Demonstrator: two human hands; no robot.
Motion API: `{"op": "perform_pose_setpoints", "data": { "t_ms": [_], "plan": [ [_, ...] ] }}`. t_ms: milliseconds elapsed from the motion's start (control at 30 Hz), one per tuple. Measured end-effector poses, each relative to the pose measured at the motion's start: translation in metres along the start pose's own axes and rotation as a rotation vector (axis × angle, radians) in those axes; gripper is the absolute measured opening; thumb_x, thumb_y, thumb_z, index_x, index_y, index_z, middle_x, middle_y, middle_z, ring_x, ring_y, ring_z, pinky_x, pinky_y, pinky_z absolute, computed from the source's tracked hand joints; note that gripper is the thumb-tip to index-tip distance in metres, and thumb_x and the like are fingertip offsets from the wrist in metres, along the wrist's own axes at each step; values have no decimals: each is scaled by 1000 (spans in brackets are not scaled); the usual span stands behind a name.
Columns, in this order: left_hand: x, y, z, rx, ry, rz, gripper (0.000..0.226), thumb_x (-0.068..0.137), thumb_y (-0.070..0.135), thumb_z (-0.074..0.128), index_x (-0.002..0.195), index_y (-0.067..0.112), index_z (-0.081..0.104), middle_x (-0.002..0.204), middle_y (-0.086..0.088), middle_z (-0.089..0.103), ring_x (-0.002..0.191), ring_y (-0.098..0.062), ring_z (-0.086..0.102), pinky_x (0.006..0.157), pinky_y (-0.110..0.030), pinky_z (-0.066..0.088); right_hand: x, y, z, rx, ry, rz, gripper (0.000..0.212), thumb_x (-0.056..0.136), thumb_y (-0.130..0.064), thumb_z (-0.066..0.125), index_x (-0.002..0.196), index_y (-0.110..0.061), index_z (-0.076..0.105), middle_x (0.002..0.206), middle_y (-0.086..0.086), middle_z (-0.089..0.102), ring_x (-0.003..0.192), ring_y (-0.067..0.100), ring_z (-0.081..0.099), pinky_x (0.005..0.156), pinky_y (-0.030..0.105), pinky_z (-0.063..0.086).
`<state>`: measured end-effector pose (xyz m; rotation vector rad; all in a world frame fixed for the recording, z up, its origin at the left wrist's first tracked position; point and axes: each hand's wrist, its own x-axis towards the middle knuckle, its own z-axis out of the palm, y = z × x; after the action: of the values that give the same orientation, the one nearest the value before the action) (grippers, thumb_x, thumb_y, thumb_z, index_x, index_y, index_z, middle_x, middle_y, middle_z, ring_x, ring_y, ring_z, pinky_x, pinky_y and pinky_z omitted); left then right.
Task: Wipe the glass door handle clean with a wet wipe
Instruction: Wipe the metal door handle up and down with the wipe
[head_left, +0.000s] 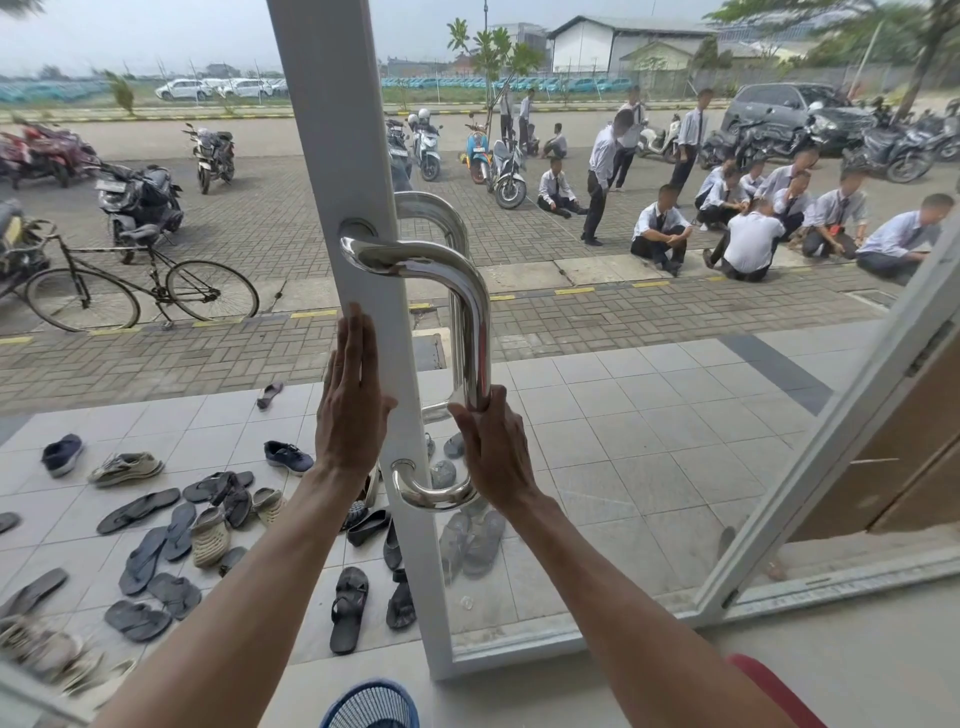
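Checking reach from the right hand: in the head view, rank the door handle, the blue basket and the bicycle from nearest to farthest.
From the right hand:
1. Door handle, in its grip.
2. Blue basket, below, bottom edge.
3. Bicycle, outside, far left.

No legible text, label, brand, number or sign appeared anywhere in the head view. The number plates on the parked motorcycles (139, 200) were too small and blurred to be read, and the building (618, 44) in the distance bore no lettering that could be made out.
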<state>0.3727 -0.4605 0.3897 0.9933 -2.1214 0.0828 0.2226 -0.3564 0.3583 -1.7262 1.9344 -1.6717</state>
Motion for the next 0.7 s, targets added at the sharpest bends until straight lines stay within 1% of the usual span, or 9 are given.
{"op": "perform_pose_setpoints", "data": {
  "t_ms": [67,133,200,233,300,467,600,700],
  "plan": [
    [0,0,0,-2,0,-7,118,71,4,84,158,1,5,168,-12,-3,156,-29,4,122,-45,28,9,-8,-4,-4,48,-58,30,102,-27,53,91,-2,41,62,13,61,56,30,58,63,48,48],
    [0,1,0,-5,4,-11,118,71,2,84,159,1,4,168,-12,-3,156,-28,3,123,-43,27,21,-19,-8,-35,127,-122,29,101,-23,57,88,-2,41,61,7,52,55,25,49,63,49,48],
    [0,2,1,-12,2,-18,118,71,1,83,159,1,4,168,-12,-3,156,-28,3,123,-41,26,34,-31,-13,-68,187,-181,26,99,-21,59,90,-8,39,65,2,42,60,19,42,66,48,48],
    [0,2,1,-13,3,-19,118,71,1,83,158,1,4,168,-12,-3,156,-28,3,123,-40,25,40,-37,-16,-81,197,-203,26,99,-22,59,90,-12,36,66,1,41,62,18,41,68,47,48],
    [0,3,1,-16,8,-14,118,71,0,83,158,0,5,168,-12,-2,156,-27,2,124,-41,24,50,-47,-23,-89,206,-234,27,99,-23,59,89,-16,35,67,1,40,64,17,40,70,47,46],
    [0,1,4,-23,10,-13,121,69,0,85,159,1,4,168,-10,-5,156,-24,0,123,-36,20,77,-67,-37,-74,204,-230,28,100,-26,56,90,-2,46,71,-1,44,68,20,45,72,49,46],
    [1,-3,6,-47,13,-2,126,67,0,86,159,4,0,168,-7,-7,156,-22,-1,122,-38,26,97,-80,-49,-170,147,-306,31,101,-32,53,93,-2,50,74,-3,47,71,21,47,76,42,43],
    [1,-6,8,-66,22,5,129,65,-1,86,159,6,-1,168,-5,-7,156,-19,-3,121,-39,29,105,-88,-57,-257,113,-365,38,101,-41,48,92,-4,53,74,-5,48,72,21,49,77,40,42]
  ]
}}
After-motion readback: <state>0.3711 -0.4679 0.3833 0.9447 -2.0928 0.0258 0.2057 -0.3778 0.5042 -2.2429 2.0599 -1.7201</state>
